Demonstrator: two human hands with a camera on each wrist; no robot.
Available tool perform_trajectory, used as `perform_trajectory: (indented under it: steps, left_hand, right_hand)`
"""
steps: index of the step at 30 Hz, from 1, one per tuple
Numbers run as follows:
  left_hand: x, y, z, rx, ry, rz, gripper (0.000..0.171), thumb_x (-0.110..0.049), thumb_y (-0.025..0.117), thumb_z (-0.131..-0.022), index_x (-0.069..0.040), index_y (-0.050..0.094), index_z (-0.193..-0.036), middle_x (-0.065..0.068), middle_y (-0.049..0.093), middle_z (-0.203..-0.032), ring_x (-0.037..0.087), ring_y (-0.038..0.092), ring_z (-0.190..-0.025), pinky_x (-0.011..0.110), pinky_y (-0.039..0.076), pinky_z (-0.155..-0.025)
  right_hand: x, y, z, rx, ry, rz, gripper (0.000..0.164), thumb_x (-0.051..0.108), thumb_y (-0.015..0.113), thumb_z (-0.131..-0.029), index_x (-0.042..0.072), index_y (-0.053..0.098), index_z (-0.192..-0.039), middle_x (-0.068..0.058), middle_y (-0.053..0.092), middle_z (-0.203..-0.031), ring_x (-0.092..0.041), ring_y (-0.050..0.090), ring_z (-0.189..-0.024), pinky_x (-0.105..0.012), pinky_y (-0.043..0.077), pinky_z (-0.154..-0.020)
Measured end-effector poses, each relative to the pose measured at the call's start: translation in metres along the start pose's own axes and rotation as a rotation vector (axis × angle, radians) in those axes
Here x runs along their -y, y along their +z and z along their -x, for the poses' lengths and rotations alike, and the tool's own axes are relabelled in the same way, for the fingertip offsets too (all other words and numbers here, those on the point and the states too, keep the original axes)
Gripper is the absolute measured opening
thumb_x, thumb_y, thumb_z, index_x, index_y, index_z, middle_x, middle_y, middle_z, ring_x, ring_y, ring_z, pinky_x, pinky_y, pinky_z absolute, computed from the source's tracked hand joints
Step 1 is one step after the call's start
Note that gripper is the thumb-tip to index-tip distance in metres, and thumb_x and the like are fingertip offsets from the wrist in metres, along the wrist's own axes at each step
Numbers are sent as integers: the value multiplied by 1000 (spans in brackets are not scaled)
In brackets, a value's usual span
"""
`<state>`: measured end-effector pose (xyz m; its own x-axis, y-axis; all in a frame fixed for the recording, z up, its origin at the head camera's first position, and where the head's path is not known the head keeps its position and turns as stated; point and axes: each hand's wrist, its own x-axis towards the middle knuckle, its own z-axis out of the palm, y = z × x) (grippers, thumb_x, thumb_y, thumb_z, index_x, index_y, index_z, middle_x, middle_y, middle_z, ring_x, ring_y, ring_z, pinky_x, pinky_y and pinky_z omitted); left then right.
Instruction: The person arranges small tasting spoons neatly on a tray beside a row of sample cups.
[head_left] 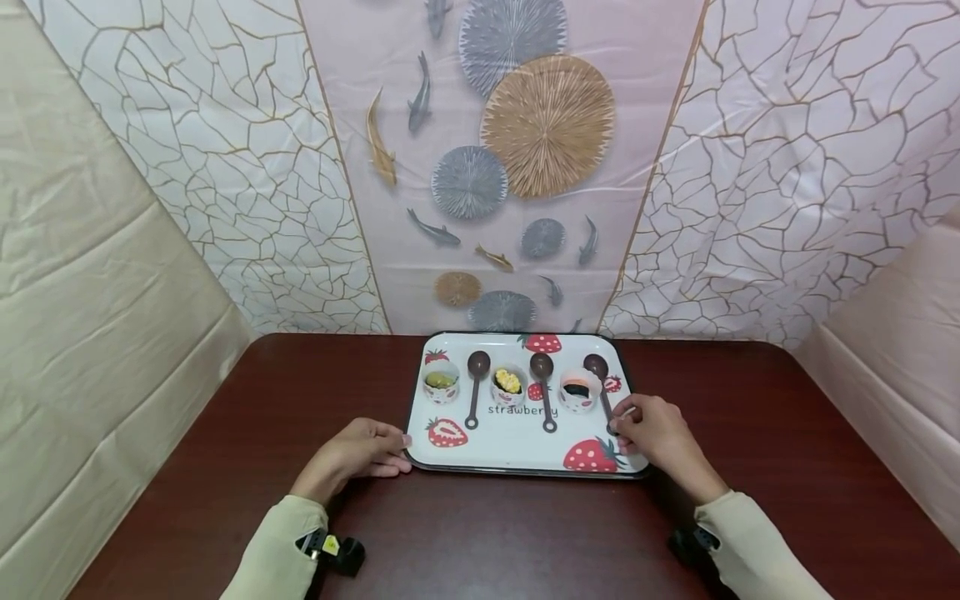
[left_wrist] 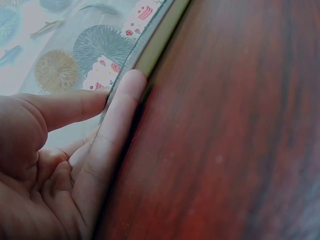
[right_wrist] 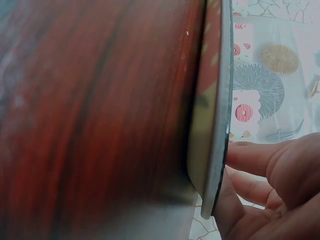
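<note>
A white strawberry-print tray [head_left: 495, 446] with a dark rim lies on the table. My left hand [head_left: 363, 450] pinches its left front edge, thumb [left_wrist: 80, 106] at the rim and a finger [left_wrist: 112, 125] along the outer side. At the tray's right side, my right hand [head_left: 660, 429] pinches the handle end of the right brown spoon [head_left: 596, 365]; the fingertips partly hide that end. Two similar spoons, one left [head_left: 477, 367] and one middle [head_left: 542, 367], lie between printed paper cups. The cups hold green food [head_left: 440, 380], yellow bits [head_left: 507, 382] and something black and orange [head_left: 577, 389].
The tray stands near the back of a dark reddish-brown table [head_left: 480, 533]. Behind it hangs a patterned cloth [head_left: 390, 275] with fish and round motifs. Beige padded panels [head_left: 97, 275] rise at both sides. Each wrist carries a small black camera [head_left: 347, 557].
</note>
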<state>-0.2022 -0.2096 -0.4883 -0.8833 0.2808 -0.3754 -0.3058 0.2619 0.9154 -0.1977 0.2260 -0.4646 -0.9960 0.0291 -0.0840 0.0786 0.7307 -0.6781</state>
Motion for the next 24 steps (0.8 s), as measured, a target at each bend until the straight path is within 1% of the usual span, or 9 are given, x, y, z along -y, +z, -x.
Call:
perform_trajectory:
  steps: [5,14,20,24]
  left_hand:
    - [0,-2,1,1,6,2,33,-10,59,-107,15,62,-128,9,74,-90,13,76,-78,23,63,-71]
    - [-6,-4,0,5,13,-9,35,-12,61,-106,14,62,-129,10,74,-92,13,76,-78,24,64,-71]
    - [-5,-3,0,-6,7,-5,33,-12,62,-105,13,64,-126,9,74,-87,13,76,-76,23,63,-69]
    - [-3,-1,0,-11,1,-7,32,-13,64,-104,12,65,-124,9,75,-85,13,76,-75,23,64,-69]
  right_hand:
    - [2,1,-2,3,-16,4,13,5,68,-101,-6,69,-107,-9,69,-80,-13,66,-63,-29,56,-56]
    - [3,-1,-3,8,-38,66,17,6,73,-98,-6,69,-108,-7,66,-76,-14,65,-64,-29,51,-57]
    - [3,-2,-1,9,-70,93,22,10,76,-96,-6,69,-109,-6,65,-76,-17,60,-67,-32,47,-60]
    - [2,-3,2,24,-95,94,24,10,76,-96,-8,69,-110,-4,66,-73,-16,61,-66,-32,47,-61]
